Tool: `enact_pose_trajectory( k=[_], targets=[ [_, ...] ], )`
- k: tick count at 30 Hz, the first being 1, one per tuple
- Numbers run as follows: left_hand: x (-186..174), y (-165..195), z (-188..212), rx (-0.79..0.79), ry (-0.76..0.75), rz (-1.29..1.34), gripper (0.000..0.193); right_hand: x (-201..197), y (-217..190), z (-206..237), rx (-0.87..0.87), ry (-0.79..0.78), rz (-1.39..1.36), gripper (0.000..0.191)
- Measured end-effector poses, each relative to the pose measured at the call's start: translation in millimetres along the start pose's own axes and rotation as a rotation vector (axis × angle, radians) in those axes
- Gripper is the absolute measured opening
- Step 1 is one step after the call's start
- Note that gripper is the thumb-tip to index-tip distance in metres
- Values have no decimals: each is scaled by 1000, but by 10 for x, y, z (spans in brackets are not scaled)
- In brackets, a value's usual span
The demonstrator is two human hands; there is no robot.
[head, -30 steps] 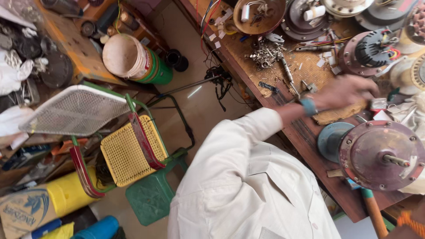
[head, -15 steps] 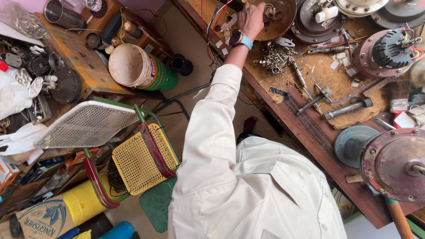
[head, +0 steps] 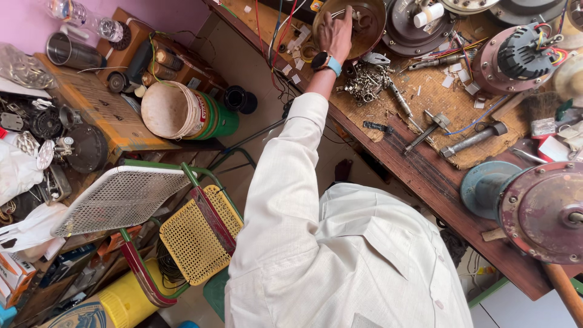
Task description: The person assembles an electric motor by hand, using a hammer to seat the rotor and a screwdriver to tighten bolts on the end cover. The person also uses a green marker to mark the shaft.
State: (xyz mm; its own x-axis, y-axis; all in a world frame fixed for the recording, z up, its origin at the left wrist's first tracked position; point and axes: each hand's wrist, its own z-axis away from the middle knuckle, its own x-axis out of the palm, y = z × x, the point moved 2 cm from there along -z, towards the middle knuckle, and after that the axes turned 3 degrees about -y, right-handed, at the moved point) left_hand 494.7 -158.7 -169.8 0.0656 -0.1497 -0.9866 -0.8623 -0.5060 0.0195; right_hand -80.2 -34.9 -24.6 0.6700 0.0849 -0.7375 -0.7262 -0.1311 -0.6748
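From the head view, looking down over my pale shirt sleeve, my left hand point(head: 336, 31) is stretched far out across the wooden workbench point(head: 425, 176), fingers spread and dipping into the round brass-coloured bowl point(head: 371, 27), touching the small bits inside; I cannot tell whether it pinches any one of them. My right hand is out of sight. Just below the wrist, nearer my body, lies a tangled heap of screws and small metal fittings point(head: 364, 82), shiny and jagged, kept close to the bowl so loose parts stay in one spot. Further to the side of the hand lie two long steel bolts point(head: 467, 140) on a worn, crumbly board, and well beyond them a dull reddish motor housing point(head: 540, 209), round and flat-faced, with rim screws
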Motion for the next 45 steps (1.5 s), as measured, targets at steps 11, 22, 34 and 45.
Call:
enact_pose_trajectory(
  k=[11, 22, 34, 45],
  targets=[
    [-709, 631, 1016, 483, -589, 1833, 26, 60, -426, -186, -94, -65, -123, 27],
    [-1090, 1497, 1779, 822, -497, 1356, 23, 881, -1105, -751, -199, -353, -313, 23],
    [-1099, 1951, 1908, 603, -313, 1102, 54, 708, -1072, -715, -505, -188, 172, 20],
    [-530, 855, 695, 205, 12, 975, 13, 374, -422, -673, -336, -71, 33, 15]
  ],
)
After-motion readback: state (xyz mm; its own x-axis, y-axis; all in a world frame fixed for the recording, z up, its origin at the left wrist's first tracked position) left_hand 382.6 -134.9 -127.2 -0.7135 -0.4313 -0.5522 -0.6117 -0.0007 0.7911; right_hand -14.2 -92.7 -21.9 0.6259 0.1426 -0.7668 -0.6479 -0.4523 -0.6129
